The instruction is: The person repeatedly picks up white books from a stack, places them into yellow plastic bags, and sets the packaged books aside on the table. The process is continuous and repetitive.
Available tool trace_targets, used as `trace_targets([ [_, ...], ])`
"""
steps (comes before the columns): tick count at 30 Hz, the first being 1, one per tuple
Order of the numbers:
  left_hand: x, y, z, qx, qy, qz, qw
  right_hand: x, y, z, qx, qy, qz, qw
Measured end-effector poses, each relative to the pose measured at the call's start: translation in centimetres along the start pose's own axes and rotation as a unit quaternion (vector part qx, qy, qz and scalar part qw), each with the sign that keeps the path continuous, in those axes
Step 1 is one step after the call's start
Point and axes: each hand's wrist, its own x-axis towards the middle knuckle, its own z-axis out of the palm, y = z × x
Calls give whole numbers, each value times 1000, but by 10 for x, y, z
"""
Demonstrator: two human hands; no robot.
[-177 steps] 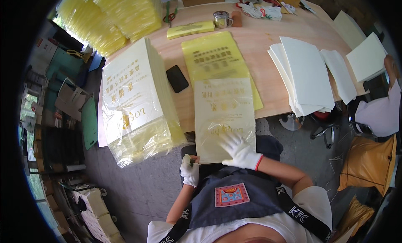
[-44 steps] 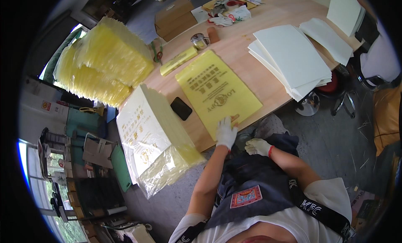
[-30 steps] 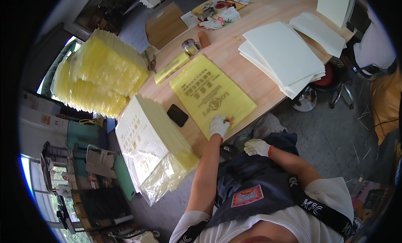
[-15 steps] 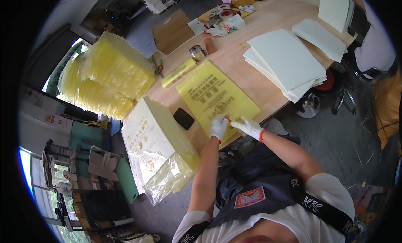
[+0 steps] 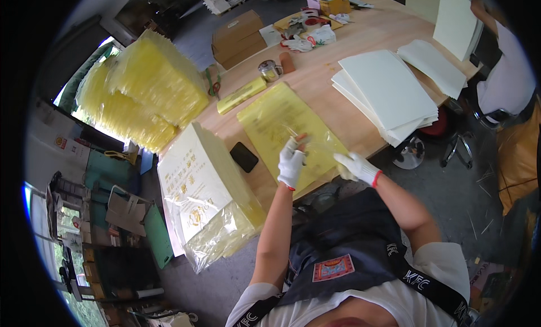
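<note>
A flat stack of yellow printed plastic bags [image 5: 270, 110] lies on the table in front of me. My left hand [image 5: 292, 163], in a white glove with bare fingertips, is raised over its near part. Its fingers are bent and look closed on the loose film of the top bag, which shows pale, shiny creases. My right hand [image 5: 359, 169], gloved too, is at the bags' right near corner, fingers pointing left. Motion smears its lower fingers, hiding whether it grips the film. A black phone [image 5: 244, 157] lies left of the bags.
On the left stand a wrapped white stack [image 5: 194, 180] and a big pile of yellow bags [image 5: 152, 84]. A rolled yellow bag [image 5: 242, 96], metal mug [image 5: 269, 71] and scissors [image 5: 213, 88] lie beyond. White boards [image 5: 389, 93] are at right; another person [image 5: 507, 73] holds a board.
My left hand has risen and turned its fingertips upward. My right hand has moved right, away from it. The print on the top bag now looks blurred and creased.
</note>
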Motion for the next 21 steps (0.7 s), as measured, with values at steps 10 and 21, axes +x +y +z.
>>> trace_targets([
  [10, -104, 80, 116, 256, -248, 334, 873, 85, 19, 42, -287, 147, -268, 908],
  [21, -60, -39, 54, 145, -43, 91, 984, -40, 18, -120, -556, 434, -254, 662],
])
